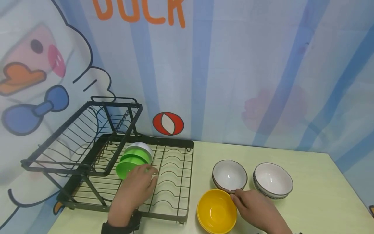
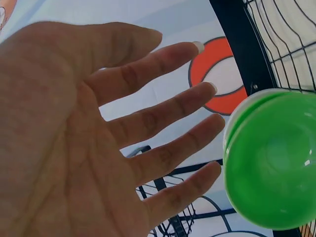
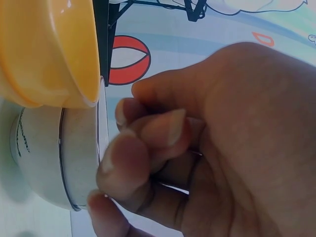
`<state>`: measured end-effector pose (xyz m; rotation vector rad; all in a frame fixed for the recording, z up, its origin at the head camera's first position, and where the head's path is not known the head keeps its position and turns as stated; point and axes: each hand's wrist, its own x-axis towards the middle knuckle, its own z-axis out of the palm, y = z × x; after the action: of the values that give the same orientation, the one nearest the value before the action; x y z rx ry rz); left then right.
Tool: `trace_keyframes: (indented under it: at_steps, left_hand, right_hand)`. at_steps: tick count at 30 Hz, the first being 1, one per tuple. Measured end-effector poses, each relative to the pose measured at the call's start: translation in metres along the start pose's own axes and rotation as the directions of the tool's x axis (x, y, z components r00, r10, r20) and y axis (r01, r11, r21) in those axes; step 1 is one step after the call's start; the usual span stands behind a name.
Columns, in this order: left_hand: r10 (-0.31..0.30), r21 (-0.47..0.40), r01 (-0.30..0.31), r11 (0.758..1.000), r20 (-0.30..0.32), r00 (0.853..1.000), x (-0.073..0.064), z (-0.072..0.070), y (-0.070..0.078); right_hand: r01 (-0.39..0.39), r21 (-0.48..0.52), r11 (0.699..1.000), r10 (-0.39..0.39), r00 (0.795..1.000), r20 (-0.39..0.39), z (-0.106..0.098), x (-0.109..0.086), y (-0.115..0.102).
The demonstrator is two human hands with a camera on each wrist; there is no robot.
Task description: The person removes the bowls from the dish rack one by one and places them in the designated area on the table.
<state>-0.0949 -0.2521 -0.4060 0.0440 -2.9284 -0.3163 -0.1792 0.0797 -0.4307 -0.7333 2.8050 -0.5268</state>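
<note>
Two green bowls (image 1: 125,168) and a white bowl (image 1: 143,147) lean nested on their sides in the black dish rack (image 1: 187,182). Over the rack, beside these bowls, is my left hand (image 1: 137,185), its fingers spread and nothing in its palm; the left wrist view shows a gap to the green bowl (image 2: 271,163). My right hand (image 1: 257,206) hovers by the rims of a stacked yellow bowl (image 1: 217,211) and a white bowl with a dark rim (image 1: 229,175). Its fingers are loosely bent with nothing seen between them; whether a fingertip touches the white bowl is unclear.
A patterned white bowl (image 1: 273,179) stands on the pale table (image 1: 321,195), right of the other bowls. The rack's raised upper tier (image 1: 58,169) rises at the left. A printed cloth (image 1: 228,81) hangs behind the table.
</note>
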Motion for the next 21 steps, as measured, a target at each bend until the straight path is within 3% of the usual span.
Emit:
trace_keyframes:
  at_steps: [8,21]
  left_hand:
    - [-0.040,0.032,0.040,0.999,-0.002,0.999,-0.004,-0.003,-0.012]
    - [-0.072,0.018,0.072,0.997,0.006,0.997,-0.006,-0.003,-0.020]
  right_hand:
    - [-0.004,0.000,1.000,0.004,1.000,0.010,-0.001,-0.001,0.000]
    - [0.018,-0.001,1.000,-0.018,1.000,0.020,-0.002,-0.002,0.002]
